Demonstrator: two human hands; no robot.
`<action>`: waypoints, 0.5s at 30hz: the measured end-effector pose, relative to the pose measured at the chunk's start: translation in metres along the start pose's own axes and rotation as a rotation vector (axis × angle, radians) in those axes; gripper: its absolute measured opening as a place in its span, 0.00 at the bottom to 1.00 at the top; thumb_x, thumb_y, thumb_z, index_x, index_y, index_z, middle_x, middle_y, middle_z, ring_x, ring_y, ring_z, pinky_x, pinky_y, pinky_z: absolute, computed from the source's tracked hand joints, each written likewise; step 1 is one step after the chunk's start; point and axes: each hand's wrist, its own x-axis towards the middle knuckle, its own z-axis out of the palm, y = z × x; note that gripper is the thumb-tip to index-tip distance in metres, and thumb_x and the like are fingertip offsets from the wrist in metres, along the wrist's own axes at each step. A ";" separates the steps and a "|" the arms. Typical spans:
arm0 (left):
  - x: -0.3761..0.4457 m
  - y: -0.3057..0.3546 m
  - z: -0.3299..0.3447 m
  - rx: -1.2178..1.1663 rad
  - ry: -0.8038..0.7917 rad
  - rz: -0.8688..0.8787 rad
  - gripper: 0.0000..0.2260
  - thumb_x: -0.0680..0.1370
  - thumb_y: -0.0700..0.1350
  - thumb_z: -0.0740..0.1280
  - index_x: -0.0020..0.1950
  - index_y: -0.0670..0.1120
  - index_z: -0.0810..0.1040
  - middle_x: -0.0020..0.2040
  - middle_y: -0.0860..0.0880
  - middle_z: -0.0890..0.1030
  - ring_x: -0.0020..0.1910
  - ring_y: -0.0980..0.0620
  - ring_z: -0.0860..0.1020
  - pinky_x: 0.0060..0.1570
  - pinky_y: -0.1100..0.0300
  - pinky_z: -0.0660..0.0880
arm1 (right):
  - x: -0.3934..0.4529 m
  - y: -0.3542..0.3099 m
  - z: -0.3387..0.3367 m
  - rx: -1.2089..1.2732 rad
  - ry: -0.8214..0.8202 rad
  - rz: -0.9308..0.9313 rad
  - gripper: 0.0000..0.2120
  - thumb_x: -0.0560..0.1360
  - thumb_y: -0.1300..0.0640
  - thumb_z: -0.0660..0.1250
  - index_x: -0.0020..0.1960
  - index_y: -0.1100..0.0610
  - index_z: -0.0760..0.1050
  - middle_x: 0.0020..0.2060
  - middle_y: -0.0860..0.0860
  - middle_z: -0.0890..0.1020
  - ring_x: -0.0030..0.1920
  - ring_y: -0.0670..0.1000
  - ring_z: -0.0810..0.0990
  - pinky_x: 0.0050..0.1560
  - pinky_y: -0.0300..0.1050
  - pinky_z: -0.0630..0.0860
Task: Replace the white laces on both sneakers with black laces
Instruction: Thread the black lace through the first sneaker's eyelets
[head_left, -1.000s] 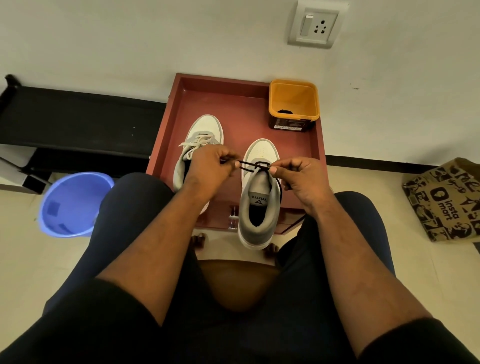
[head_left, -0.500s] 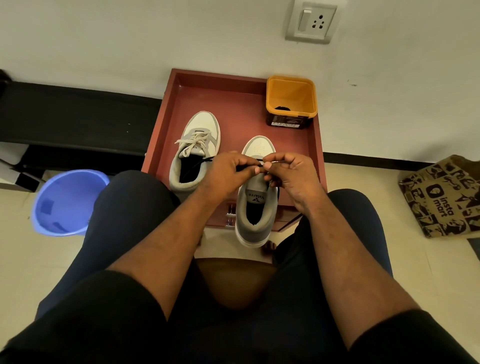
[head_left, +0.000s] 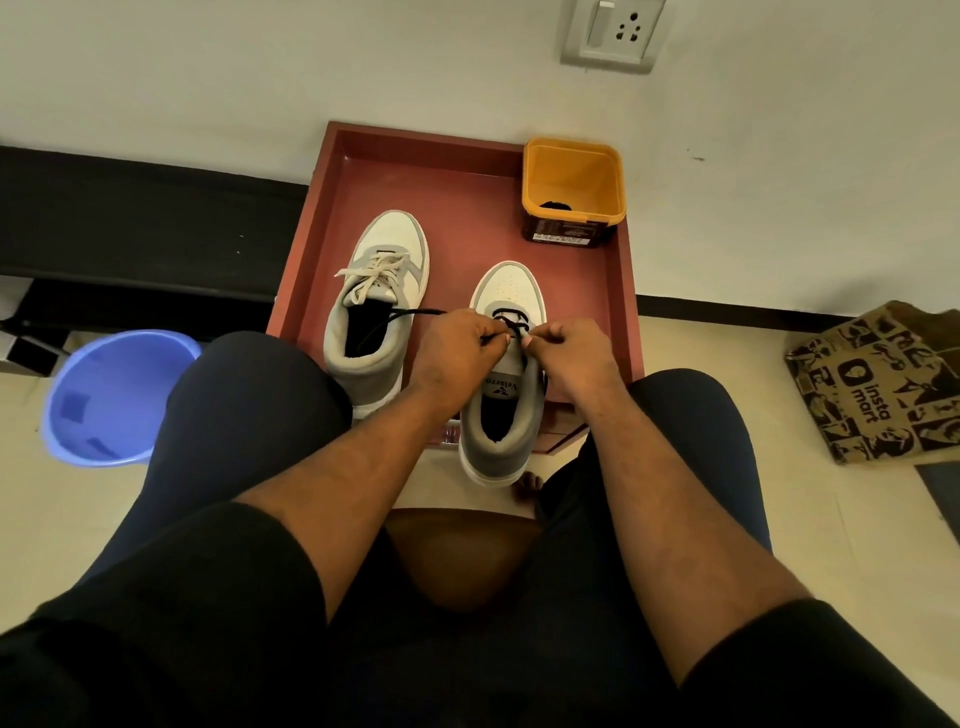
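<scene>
While the left sneaker (head_left: 375, 306) keeps its white laces (head_left: 373, 278), I am threading the black lace (head_left: 511, 323) through the right sneaker (head_left: 503, 395) on the red tray (head_left: 457, 208); my left hand (head_left: 457, 353) and right hand (head_left: 574, 358) hover knuckles-up over its tongue, each grip pinched shut on the lace; next, I judge, comes feeding an end through the following eyelet.

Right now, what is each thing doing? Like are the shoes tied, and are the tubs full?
Left sneaker: on the tray, white laces in.
Right sneaker: heel past the tray's edge, black lace partly threaded.
Left hand: pinching the black lace.
Right hand: pinching the black lace.
Red tray: holding both sneakers and the tub.
Yellow tub: open, something black at the bottom.
Blue bucket: open, looks empty.
</scene>
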 end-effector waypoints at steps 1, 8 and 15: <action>-0.001 -0.001 0.001 -0.016 0.009 -0.013 0.08 0.78 0.42 0.68 0.53 0.43 0.85 0.42 0.49 0.82 0.38 0.59 0.75 0.38 0.75 0.68 | 0.001 0.000 0.000 0.009 0.004 0.012 0.07 0.77 0.56 0.68 0.51 0.55 0.83 0.44 0.51 0.84 0.47 0.50 0.82 0.51 0.47 0.80; -0.008 -0.007 0.013 -0.073 0.011 -0.081 0.07 0.77 0.42 0.69 0.52 0.43 0.85 0.39 0.53 0.79 0.39 0.58 0.76 0.42 0.68 0.72 | -0.001 -0.001 -0.001 0.329 -0.091 0.218 0.08 0.78 0.63 0.64 0.51 0.60 0.82 0.44 0.57 0.84 0.42 0.52 0.79 0.54 0.53 0.79; -0.009 -0.010 0.017 -0.104 0.014 -0.118 0.07 0.77 0.43 0.69 0.52 0.46 0.85 0.46 0.50 0.85 0.42 0.58 0.80 0.45 0.68 0.75 | -0.006 -0.003 -0.001 0.393 -0.112 0.233 0.05 0.77 0.62 0.67 0.45 0.57 0.81 0.40 0.54 0.83 0.39 0.48 0.80 0.42 0.43 0.79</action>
